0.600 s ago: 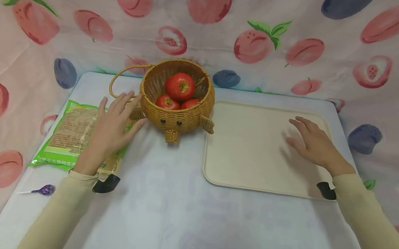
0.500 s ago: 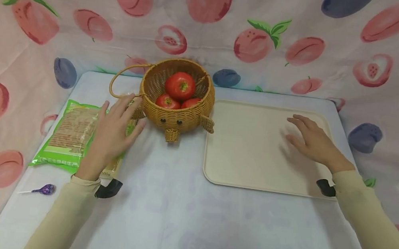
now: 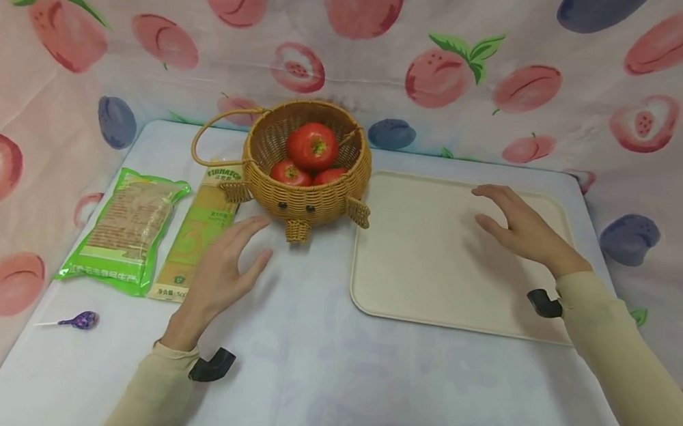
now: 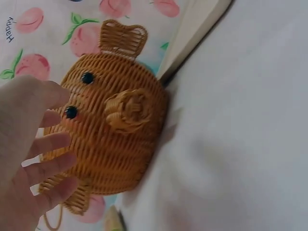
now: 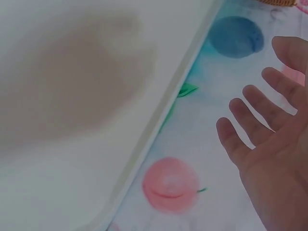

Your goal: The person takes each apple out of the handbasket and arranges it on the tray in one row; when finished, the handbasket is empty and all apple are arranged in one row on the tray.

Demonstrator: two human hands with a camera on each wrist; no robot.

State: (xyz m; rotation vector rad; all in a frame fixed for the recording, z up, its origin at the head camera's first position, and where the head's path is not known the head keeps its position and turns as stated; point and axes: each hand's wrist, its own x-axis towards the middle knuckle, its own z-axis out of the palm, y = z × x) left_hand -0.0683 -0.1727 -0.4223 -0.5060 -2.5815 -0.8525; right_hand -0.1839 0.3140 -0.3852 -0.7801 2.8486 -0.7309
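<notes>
Fruit-print cloth rises behind the pale table. Taking the far edge as 12 o'clock, the basket sits near 12, its snout facing 6, with 3 apples showing inside. The tray lies at 2. A green-edged bag lies at 10, a pack just to its 3 o'clock side, and a lollipop between 8 and 9.

The left hand has just shifted towards 4 o'clock, from over the pack to its near side; much more of the pack now shows. The fingers are loosely spread, gripping nothing, near the basket's front but apart from it. The right hand has drifted slightly towards 9 above the tray, its fingers also spread and holding nothing, a shadow beneath. As I judge it, handling hasn't begun: the basket is nearest the left hand, the tray nearest the right.
</notes>
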